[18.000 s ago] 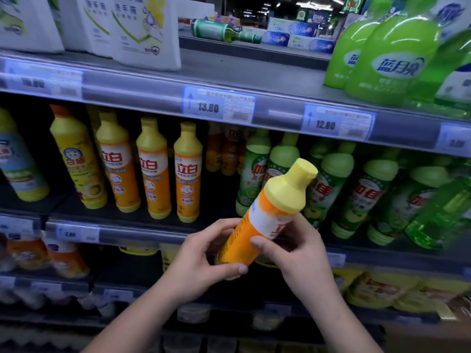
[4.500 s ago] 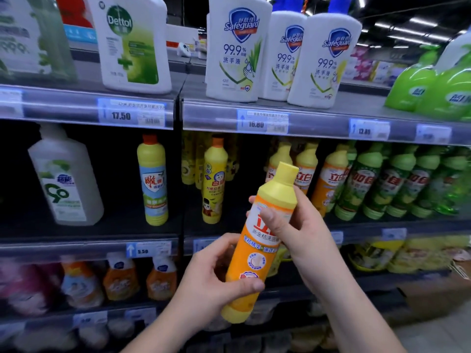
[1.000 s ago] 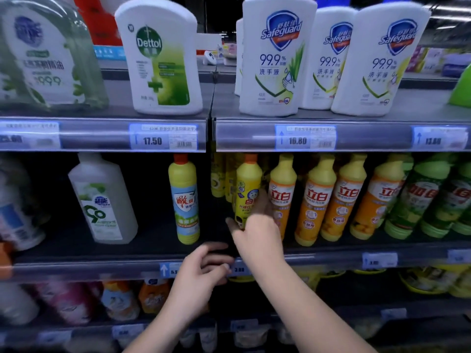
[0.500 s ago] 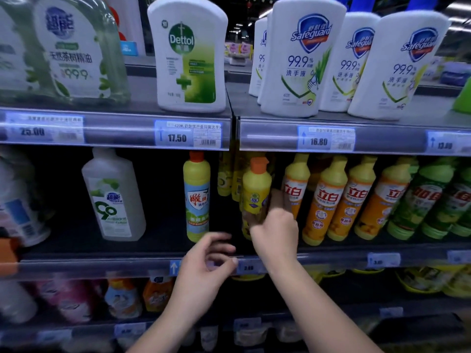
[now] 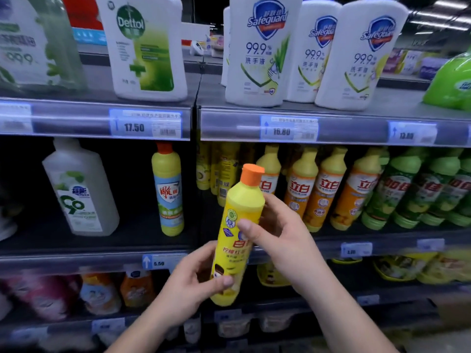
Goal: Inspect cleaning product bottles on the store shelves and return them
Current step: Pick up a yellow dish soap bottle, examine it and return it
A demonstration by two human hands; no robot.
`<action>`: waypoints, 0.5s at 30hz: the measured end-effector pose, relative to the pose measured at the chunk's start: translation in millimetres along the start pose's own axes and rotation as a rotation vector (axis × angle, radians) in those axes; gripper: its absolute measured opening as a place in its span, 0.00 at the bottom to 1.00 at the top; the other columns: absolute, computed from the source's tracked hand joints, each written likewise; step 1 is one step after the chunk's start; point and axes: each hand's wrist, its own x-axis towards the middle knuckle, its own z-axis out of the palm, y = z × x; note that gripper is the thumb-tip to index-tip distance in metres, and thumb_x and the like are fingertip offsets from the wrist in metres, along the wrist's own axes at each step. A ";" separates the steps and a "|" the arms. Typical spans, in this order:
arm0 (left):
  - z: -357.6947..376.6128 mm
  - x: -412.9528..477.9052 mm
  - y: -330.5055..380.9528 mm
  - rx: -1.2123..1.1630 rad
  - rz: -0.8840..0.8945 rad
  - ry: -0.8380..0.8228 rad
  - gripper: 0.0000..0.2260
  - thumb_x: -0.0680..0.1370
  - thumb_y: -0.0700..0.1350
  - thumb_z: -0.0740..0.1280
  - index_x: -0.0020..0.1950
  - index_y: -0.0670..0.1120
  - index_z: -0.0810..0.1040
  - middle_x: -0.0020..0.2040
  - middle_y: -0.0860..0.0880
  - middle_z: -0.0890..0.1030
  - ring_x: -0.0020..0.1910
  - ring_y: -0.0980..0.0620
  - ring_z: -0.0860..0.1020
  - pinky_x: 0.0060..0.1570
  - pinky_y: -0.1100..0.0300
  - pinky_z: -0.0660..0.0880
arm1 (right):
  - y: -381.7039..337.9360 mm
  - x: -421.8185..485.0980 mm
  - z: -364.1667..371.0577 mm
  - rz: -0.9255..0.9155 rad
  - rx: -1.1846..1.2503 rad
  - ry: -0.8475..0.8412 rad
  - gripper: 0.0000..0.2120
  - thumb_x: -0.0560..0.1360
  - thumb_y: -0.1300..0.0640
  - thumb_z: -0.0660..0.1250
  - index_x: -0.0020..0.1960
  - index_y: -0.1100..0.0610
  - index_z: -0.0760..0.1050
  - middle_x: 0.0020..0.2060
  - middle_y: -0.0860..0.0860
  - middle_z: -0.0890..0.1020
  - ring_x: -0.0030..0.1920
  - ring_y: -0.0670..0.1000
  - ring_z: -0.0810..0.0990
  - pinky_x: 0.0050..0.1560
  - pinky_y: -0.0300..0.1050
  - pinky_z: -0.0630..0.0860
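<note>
Store shelves of cleaning products, seen from your head. At the left of the middle shelf (image 5: 76, 261) stands a clear jug (image 5: 79, 189), then a slim blue-labelled bottle (image 5: 168, 189). Lower centre, your left hand (image 5: 188, 284) wraps the base of a yellow bottle (image 5: 237, 235) with an orange cap, thumb across its front. The bottle is off the shelf, held in the air in front of it, tilted a little to the right, label toward you. Your right hand (image 5: 277, 233) clasps its upper body, thumb on the label, fingers behind the shoulder. Right of it, a row of orange bottles (image 5: 318, 189) stands on the shelf, then green bottles (image 5: 407, 189).

Progress, as a judgement: this bottle seems to be at the start of its inspection. Reading and turning it likely lie ahead, then it goes back to the spot left of the orange row. How many bottles remain cannot be told.

Half a second ago your right hand alone was lifting this bottle at the shelf while your left hand hung empty by the shelf edge; now both hands hold it, clear of the shelf
</note>
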 end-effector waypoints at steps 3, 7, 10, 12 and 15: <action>9.5 -0.2 -1.1 0.017 -0.008 -0.011 0.23 0.76 0.58 0.76 0.69 0.55 0.80 0.63 0.46 0.85 0.61 0.51 0.84 0.59 0.62 0.79 | 2.4 0.9 -10.3 0.003 0.037 0.009 0.17 0.77 0.51 0.75 0.65 0.47 0.81 0.57 0.46 0.88 0.60 0.46 0.87 0.58 0.43 0.83; 20.6 4.8 3.8 0.051 0.029 0.013 0.25 0.77 0.59 0.75 0.72 0.56 0.76 0.67 0.48 0.83 0.66 0.48 0.82 0.62 0.62 0.78 | 8.8 0.2 -16.7 0.007 0.038 0.055 0.18 0.74 0.48 0.78 0.62 0.44 0.80 0.57 0.46 0.88 0.59 0.48 0.87 0.58 0.49 0.84; 23.2 10.5 6.5 0.054 0.081 0.066 0.25 0.76 0.58 0.77 0.72 0.57 0.76 0.66 0.49 0.84 0.66 0.48 0.82 0.63 0.60 0.78 | 7.2 -3.3 -21.4 -0.044 0.004 0.022 0.21 0.72 0.48 0.79 0.63 0.41 0.79 0.58 0.46 0.88 0.60 0.48 0.87 0.60 0.52 0.85; 20.0 13.7 7.0 0.074 0.109 0.056 0.25 0.77 0.55 0.77 0.71 0.55 0.76 0.65 0.48 0.84 0.65 0.49 0.82 0.62 0.59 0.78 | 1.8 -7.2 -27.4 -0.100 0.002 -0.067 0.25 0.72 0.51 0.80 0.66 0.39 0.78 0.59 0.45 0.87 0.62 0.48 0.86 0.60 0.47 0.83; 15.3 19.7 11.9 0.160 0.152 0.068 0.28 0.76 0.55 0.78 0.74 0.60 0.73 0.67 0.54 0.82 0.67 0.55 0.80 0.65 0.61 0.78 | -5.3 -16.3 -35.0 -0.173 -0.031 -0.215 0.31 0.73 0.60 0.81 0.71 0.41 0.77 0.62 0.44 0.85 0.66 0.50 0.83 0.63 0.44 0.81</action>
